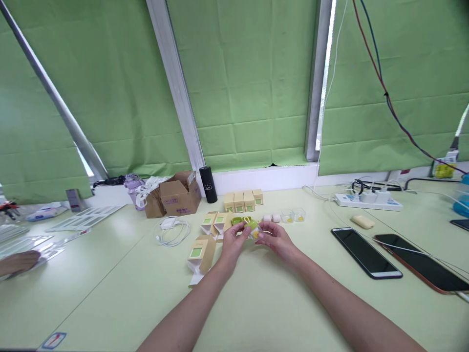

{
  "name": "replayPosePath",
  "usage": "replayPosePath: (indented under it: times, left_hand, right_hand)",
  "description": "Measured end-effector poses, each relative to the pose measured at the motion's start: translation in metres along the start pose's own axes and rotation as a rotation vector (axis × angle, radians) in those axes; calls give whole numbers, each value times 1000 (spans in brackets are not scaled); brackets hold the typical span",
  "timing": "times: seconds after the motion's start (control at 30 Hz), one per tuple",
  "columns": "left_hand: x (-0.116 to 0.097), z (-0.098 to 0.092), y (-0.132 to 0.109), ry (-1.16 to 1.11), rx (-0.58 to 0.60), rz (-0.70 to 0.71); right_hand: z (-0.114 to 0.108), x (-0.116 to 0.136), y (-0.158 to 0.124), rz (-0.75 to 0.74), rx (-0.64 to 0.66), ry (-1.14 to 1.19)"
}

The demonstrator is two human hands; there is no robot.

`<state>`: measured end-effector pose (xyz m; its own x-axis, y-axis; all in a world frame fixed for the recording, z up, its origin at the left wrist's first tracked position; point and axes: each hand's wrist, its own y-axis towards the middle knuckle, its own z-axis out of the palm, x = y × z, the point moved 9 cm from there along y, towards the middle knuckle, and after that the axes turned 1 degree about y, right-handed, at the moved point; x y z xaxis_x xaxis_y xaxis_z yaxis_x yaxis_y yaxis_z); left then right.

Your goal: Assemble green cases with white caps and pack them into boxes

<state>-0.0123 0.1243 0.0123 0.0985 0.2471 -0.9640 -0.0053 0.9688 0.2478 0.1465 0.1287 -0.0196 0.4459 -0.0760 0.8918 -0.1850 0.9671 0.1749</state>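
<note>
Both of my hands meet around a small clear container with a green top and a yellow spot on its side. The fingers of my left hand are closed on its green top from the left. My right hand pinches its clear lower part from the right. Open small cardboard boxes with green labels lie left of my left hand, and more boxes stand in a row behind. Two clear cups and small pink pieces sit behind my right hand. A green piece lies just beyond my left hand.
Two phones and a white power strip with cables are at the right. A coiled white cable, a large cardboard box and a black cylinder stand farther left. Another person's hand is at the far left.
</note>
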Motion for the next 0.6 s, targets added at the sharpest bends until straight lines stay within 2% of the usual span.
replayPosePath:
  times: [0.6]
  left_hand:
    - [-1,0,1,42,17,11]
  right_hand:
    - [1,-6,2,-20,2,-45]
